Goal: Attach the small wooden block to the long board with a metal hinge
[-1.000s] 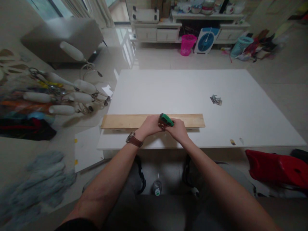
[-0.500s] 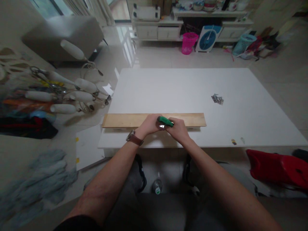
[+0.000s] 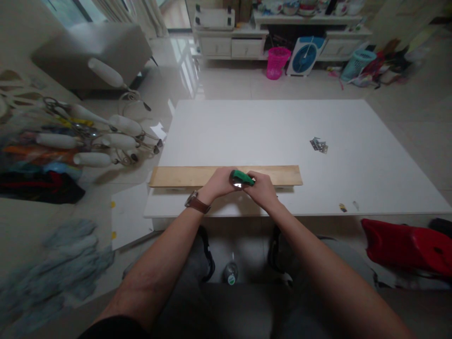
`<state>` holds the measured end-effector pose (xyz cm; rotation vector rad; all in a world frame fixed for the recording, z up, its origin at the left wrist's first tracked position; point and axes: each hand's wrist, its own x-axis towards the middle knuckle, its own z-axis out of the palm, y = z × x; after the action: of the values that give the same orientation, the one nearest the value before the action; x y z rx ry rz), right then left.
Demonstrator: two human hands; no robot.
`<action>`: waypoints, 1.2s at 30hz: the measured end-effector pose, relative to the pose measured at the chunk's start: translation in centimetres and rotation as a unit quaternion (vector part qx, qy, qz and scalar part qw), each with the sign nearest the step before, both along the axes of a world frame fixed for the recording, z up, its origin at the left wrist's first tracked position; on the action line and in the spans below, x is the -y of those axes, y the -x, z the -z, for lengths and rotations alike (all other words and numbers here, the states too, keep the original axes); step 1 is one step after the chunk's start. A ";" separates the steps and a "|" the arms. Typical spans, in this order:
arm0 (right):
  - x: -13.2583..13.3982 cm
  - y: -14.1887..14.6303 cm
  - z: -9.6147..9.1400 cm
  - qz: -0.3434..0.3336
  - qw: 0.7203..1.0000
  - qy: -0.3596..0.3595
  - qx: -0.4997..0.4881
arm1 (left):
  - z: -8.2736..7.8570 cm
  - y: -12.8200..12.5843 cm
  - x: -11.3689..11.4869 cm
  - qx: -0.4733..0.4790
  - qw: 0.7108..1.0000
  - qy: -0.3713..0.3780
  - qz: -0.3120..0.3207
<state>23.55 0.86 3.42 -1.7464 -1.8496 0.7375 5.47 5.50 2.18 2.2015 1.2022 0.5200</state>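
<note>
My left hand (image 3: 221, 181), with a brown-strapped watch on its wrist, is closed around one end of a green-and-black hand tool (image 3: 243, 177). A shiny spot shows on the tool's near side; its exact kind is unclear. On the other end, the fingers of my right hand (image 3: 260, 188) are pinched. Both hands are over the middle of a long pale wooden board (image 3: 183, 177), partly covering it. The board lies crosswise along the near part of a white tabletop (image 3: 254, 127), with something thin and white showing below its front edge. The tool's lower part is hidden.
Several small metal plates (image 3: 318, 145) lie in a pile at the right. A small yellow-and-black item (image 3: 342, 207) rests near the front edge. On the floor are a red plastic object (image 3: 406, 245), a bottle (image 3: 231, 273) and a white lamp fixture (image 3: 122, 141) on the left.
The green-and-black tool has turned very slightly between my hands. Both hands keep their place over the board, and everything else looks the same.
</note>
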 end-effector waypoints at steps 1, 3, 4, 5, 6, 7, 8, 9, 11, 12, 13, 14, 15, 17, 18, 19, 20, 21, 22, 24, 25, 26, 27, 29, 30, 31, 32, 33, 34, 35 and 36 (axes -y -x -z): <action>0.0 0.0 0.0 0.002 1.000 0.003 0.005 | 0.0 0.0 0.0 0.000 1.000 0.000 0.000; 0.0 0.0 0.0 0.004 1.000 0.007 0.016 | 0.1 0.0 0.0 0.004 1.000 0.000 0.001; 0.0 -0.1 0.0 0.002 1.000 0.008 0.020 | 0.1 0.0 0.0 0.006 1.000 -0.001 0.002; 0.0 -0.1 0.0 0.000 1.000 0.007 0.022 | 0.1 0.0 0.0 0.008 1.000 -0.001 0.003; 0.0 -0.1 0.0 -0.004 1.000 0.006 0.023 | 0.1 0.0 0.0 0.010 1.000 -0.001 0.004; 0.0 -0.1 0.1 -0.007 1.000 0.004 0.023 | 0.1 0.0 0.0 0.013 1.000 0.000 0.004; 0.0 -0.1 0.1 -0.011 1.000 0.003 0.023 | 0.1 0.0 0.0 0.017 1.000 0.001 0.003; 0.0 -0.1 0.1 -0.015 1.000 0.001 0.025 | 0.1 0.1 0.0 0.020 1.000 0.002 0.003; 0.1 -0.1 0.2 -0.018 0.999 -0.004 0.037 | 0.0 0.1 0.1 0.023 1.000 0.004 0.003; 0.1 0.0 0.2 -0.018 0.999 -0.007 0.046 | 0.0 0.1 0.1 0.024 1.000 0.004 0.003; 0.1 0.0 0.1 -0.019 0.998 -0.009 0.055 | 0.0 0.1 0.1 0.025 1.000 0.003 0.004; 0.1 0.0 0.1 -0.019 0.998 -0.010 0.062 | 0.0 0.1 0.1 0.026 1.000 0.002 0.006; 0.2 0.0 0.0 -0.019 0.998 -0.011 0.067 | 0.0 0.1 0.0 0.027 1.000 0.000 0.007; 0.2 0.1 -0.1 -0.020 0.997 -0.010 0.070 | 0.0 0.1 0.0 0.026 1.000 -0.004 0.013; 0.3 0.1 -0.2 -0.022 0.997 -0.010 0.070 | 0.0 0.1 0.0 0.025 1.000 -0.006 0.017; 0.3 0.1 -0.3 -0.025 0.997 -0.010 0.069 | 0.0 0.1 0.0 0.023 0.999 -0.007 0.022; 0.3 0.1 -0.3 -0.030 0.997 -0.010 0.068 | 0.0 0.2 -0.1 0.023 0.999 -0.007 0.027; 0.3 0.1 -0.3 -0.033 0.997 -0.013 0.069 | 0.0 0.2 -0.1 0.025 0.999 -0.006 0.030; 0.3 0.1 -0.3 -0.037 0.997 -0.015 0.069 | -0.1 0.2 -0.1 0.026 0.999 -0.004 0.033; 0.3 0.0 -0.1 -0.043 0.996 -0.022 0.070 | -0.2 0.3 0.0 0.029 0.999 0.001 0.035; 0.3 0.0 -0.1 -0.047 0.996 -0.026 0.069 | -0.3 0.3 0.0 0.029 0.999 0.002 0.036; 0.3 0.0 0.0 -0.051 0.996 -0.030 0.065 | -0.4 0.4 0.0 0.029 0.999 0.003 0.038; 0.3 0.0 0.1 -0.054 0.996 -0.034 0.060 | -0.4 0.4 0.0 0.029 0.999 0.003 0.039; 0.3 -0.1 0.1 -0.050 0.997 -0.042 0.045 | -0.3 0.4 0.0 0.031 0.999 0.000 0.042; 0.2 -0.1 0.0 -0.044 0.997 -0.047 0.034 | -0.2 0.4 -0.1 0.030 0.999 -0.002 0.040; 0.1 -0.2 -0.1 -0.034 0.998 -0.051 0.021 | -0.1 0.4 -0.1 0.026 0.999 -0.004 0.034; 0.0 -0.4 -0.2 -0.022 0.998 -0.054 0.008 | 0.1 0.4 -0.1 0.019 1.000 -0.007 0.025; -0.1 -0.6 -0.3 -0.010 0.998 -0.057 -0.005 | 0.2 0.3 -0.1 0.011 1.000 -0.009 0.018; -0.3 -0.9 -0.5 0.000 0.998 -0.057 -0.017 | 0.3 0.2 -0.1 0.008 1.000 -0.009 0.015; -0.4 -1.4 -0.6 0.007 0.998 -0.056 -0.027 | 0.4 0.1 -0.1 0.011 1.000 -0.007 0.018; -0.6 -1.9 -0.7 0.010 0.998 -0.054 -0.033 | 0.5 0.1 -0.1 0.018 0.999 -0.001 0.027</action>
<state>25.41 1.43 4.15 -1.6502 -1.7921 0.6666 5.40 5.65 1.72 2.2109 1.1211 0.5374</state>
